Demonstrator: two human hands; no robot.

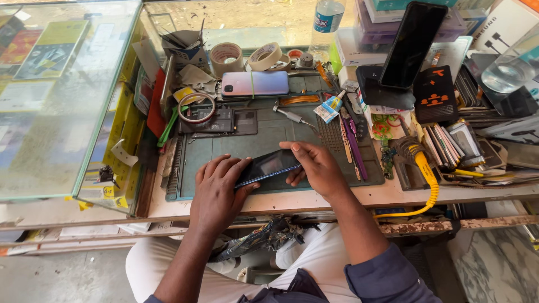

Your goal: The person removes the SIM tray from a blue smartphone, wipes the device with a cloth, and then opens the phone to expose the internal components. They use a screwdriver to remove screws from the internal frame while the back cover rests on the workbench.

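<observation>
the green work mat (269, 140) is lying crowded with tools. the left hand (216, 193) and right hand (317, 168) are each closing around an end of the dark phone (268, 166), tilting it above the mat's near edge. risk: the edge-only grip may be slipping, dropping the phone.

Cluttered workbench (337, 197), grey work mat (224, 148), tape rolls (225, 56), iridescent phone (255, 83), glue tube (330, 106), yellow cable (428, 178)

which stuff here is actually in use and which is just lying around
In use: dark phone, left hand, right hand, both gripping it; grey mat beneath.

Lying about: second phone, tape rolls, glue tube, screwdriver, tweezers, bottle.
</observation>
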